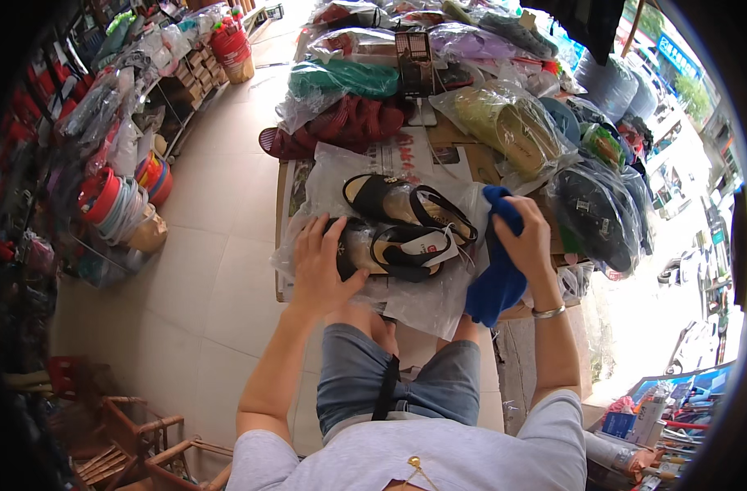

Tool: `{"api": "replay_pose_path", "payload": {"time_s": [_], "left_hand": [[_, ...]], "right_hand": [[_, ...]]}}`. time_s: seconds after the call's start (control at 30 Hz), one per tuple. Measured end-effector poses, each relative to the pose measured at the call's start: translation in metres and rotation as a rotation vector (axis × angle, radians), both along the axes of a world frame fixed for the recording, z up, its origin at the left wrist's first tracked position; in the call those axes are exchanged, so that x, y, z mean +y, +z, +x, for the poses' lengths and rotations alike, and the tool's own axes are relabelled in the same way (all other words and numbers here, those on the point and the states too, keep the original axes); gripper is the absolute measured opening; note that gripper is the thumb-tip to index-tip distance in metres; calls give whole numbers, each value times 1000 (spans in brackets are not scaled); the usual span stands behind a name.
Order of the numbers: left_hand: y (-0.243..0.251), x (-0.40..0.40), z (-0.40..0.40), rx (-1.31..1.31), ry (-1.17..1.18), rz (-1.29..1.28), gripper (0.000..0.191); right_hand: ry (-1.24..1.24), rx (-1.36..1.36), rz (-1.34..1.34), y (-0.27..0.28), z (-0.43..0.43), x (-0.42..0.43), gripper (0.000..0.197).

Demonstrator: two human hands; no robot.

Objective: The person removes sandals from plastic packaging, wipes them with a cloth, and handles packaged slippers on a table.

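Observation:
A pair of black strappy sandals [382,202] lies on a clear plastic bag [425,304], on a table covered with cardboard and printed paper. A white tag [425,242] hangs by a thread from the nearer sandal. My left hand [324,261] rests at the toe end of that sandal, fingers spread over it and the plastic; whether it grips is unclear. To the right of the sandals, my right hand [524,236] holds a bunched blue cloth [499,279] between thumb and fingers. The cloth hangs over the table's near right edge.
Behind the sandals are dark red slippers [355,126], bagged green slippers [342,80] and a dark basket [414,61]. Bagged yellow-green slippers [502,123] and black slippers [597,218] stand at the right. Red buckets [100,196] are on the left, and wooden chairs [158,423] at the lower left.

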State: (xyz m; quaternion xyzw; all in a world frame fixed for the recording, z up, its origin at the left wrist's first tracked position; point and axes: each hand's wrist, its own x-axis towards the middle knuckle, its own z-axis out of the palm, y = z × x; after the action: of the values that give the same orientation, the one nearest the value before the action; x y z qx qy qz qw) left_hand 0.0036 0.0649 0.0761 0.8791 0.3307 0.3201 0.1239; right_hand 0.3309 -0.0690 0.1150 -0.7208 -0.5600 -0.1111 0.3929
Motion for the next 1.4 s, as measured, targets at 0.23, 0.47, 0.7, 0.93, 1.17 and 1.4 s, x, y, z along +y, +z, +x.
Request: {"api": "replay_pose_path", "payload": {"time_s": [0.23,0.47,0.7,0.93,1.17,1.4], "left_hand": [[62,-13,73,223,-365,192,76],[64,6,109,392,-343,58,45],[95,14,95,475,-448,246,28],[191,20,55,418,-532,597,21],[187,25,33,469,-668,989,15],[189,34,-6,376,-582,994,12]], "right_hand": [[61,-180,-157,-28,-22,24,43],[31,-150,-88,-33,-19,23,37],[17,-42,-90,-34,-17,27,33],[20,-147,-51,-36,-18,24,36],[17,-230,-113,-34,-22,25,43],[198,-315,-225,-25,-14,14,46]]}}
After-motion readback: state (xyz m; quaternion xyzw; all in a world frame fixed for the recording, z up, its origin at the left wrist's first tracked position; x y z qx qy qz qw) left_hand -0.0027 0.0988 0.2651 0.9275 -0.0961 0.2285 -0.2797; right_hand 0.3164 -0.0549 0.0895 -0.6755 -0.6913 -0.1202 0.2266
